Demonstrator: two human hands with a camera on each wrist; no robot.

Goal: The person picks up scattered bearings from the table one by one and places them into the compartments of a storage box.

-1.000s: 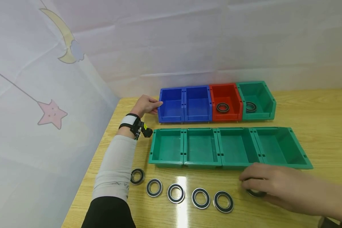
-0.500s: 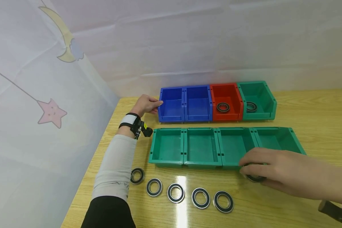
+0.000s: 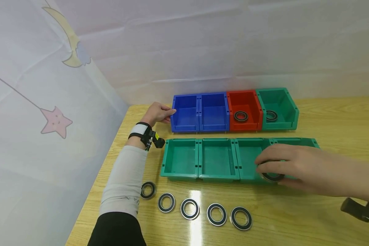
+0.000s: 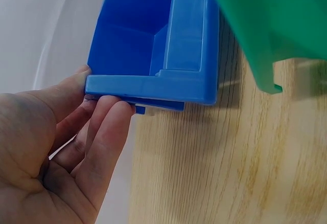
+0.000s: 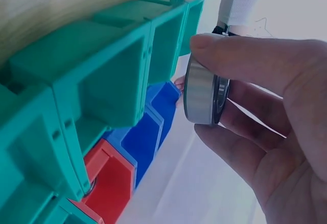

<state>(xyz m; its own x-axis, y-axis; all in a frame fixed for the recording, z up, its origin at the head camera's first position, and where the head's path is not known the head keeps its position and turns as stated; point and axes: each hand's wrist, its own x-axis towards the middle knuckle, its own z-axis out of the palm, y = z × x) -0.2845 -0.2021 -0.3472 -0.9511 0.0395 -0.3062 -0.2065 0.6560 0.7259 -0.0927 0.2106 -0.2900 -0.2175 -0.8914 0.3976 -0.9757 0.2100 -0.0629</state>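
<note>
My left hand [image 3: 158,112] pinches the side wall of the leftmost blue bin [image 4: 148,87], thumb on the rim and fingers outside and below. A ball bearing [image 5: 201,92] with a steel outer ring is held between the thumb and fingers of my right hand [image 3: 298,167]. In the head view that hand is over the two right bins of the near green row [image 3: 219,157], hiding parts of them. Another bearing [image 3: 241,116] lies in the red bin [image 3: 245,126], and one more bearing [image 3: 271,115] in the far green bin [image 3: 279,125].
Several bearings lie in a curved line on the wooden table [image 3: 344,130] before the near row, among them a bearing [image 3: 189,208] in the middle. A second blue bin [image 3: 213,116] stands beside the red one. A pale printed cloth [image 3: 203,51] hangs behind.
My right hand has lifted the bearing from the table in front of the near green row and carried it forward over the bins. The left hand stays on the blue bin.
</note>
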